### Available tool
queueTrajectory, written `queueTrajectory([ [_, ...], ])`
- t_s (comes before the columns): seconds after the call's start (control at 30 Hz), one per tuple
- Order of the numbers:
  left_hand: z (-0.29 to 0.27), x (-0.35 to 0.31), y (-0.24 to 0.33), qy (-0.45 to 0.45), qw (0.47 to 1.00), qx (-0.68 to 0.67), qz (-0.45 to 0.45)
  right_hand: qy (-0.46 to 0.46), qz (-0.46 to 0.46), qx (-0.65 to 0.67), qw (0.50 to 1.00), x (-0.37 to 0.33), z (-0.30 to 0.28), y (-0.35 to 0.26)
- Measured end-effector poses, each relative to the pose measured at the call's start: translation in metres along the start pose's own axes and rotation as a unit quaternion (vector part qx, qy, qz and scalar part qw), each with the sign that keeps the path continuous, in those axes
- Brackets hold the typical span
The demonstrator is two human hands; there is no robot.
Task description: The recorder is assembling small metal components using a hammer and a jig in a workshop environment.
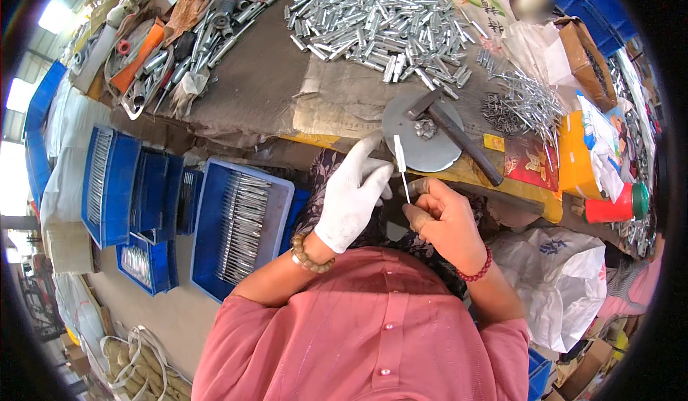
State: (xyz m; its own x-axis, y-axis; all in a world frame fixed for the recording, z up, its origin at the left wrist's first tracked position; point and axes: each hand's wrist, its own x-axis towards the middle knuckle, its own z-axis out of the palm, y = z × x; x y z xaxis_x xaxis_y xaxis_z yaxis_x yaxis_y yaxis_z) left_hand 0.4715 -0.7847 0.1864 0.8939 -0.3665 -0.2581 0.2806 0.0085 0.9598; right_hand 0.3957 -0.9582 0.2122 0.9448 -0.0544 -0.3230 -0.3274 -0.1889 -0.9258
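Note:
My right hand (446, 218), bare, pinches the lower end of a thin metal rod (406, 186) between thumb and fingers. The rod stands nearly upright, with a brighter, thicker metal sleeve (399, 154) at its top. Just left of it is my left hand (350, 202) in a white glove, thumb and forefinger apart and the other fingers partly curled; it seems not to touch the rod. Behind the sleeve lies a round grey metal plate (401, 132). A hammer (462, 141) rests across the plate's right side, beside a few small metal pieces (426, 128).
A large heap of metal sleeves (380, 25) covers the bench's back. Thin rods (530, 100) and small dark fasteners (499, 112) lie at right, near a red-green jar (618, 203). Blue bins (274, 232) with metal rods stand left; tools (193, 53) lie back left.

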Motion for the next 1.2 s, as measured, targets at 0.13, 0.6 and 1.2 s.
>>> queueTrajectory([
  [0.13,-0.008,-0.004,-0.005,-0.016,0.995,-0.091,-0.023,-0.018,0.005,-0.001,1.000,-0.001,0.013,0.002],
  [0.6,-0.189,-0.053,-0.110,0.339,0.940,0.046,0.003,-0.105,0.043,0.023,0.993,0.011,0.017,0.030],
  [1.2,-0.329,-0.090,-0.245,0.549,0.766,0.256,-0.215,-0.118,0.071,0.019,0.990,0.014,0.020,0.040],
])
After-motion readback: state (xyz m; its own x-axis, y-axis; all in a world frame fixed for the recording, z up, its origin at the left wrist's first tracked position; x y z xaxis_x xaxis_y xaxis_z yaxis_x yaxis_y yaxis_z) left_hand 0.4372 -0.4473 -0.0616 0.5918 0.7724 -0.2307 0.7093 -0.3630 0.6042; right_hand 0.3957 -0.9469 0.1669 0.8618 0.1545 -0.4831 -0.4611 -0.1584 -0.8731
